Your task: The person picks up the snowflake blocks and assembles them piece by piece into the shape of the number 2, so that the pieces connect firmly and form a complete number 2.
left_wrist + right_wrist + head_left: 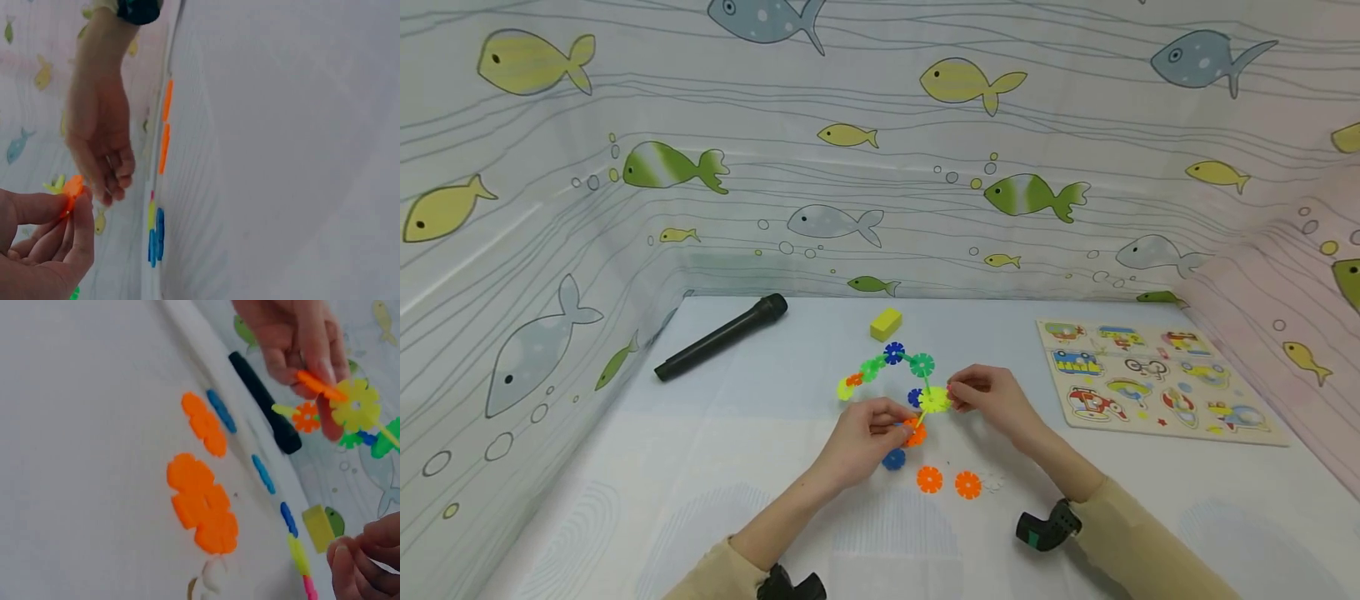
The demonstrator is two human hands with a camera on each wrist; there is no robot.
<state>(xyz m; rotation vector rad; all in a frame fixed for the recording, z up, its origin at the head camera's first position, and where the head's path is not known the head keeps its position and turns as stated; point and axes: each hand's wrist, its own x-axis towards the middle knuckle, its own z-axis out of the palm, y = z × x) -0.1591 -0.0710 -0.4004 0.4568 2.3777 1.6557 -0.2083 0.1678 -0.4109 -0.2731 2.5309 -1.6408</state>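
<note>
White table [700, 450] bears microphone [722, 337], block [886, 324] and puzzle [1162, 371] around linked discs [922, 365].

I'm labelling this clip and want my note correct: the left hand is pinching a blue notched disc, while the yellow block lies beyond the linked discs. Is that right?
Not quite: the left hand is pinching an orange notched disc, as the left wrist view shows. The yellow block does lie beyond the linked discs.

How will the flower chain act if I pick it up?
The flower chain is probably light, since its pieces look thin. It may come apart at the joins, where notched edges seem slotted together. It likely won't roll smoothly, because it bends in a crooked curve.
</note>
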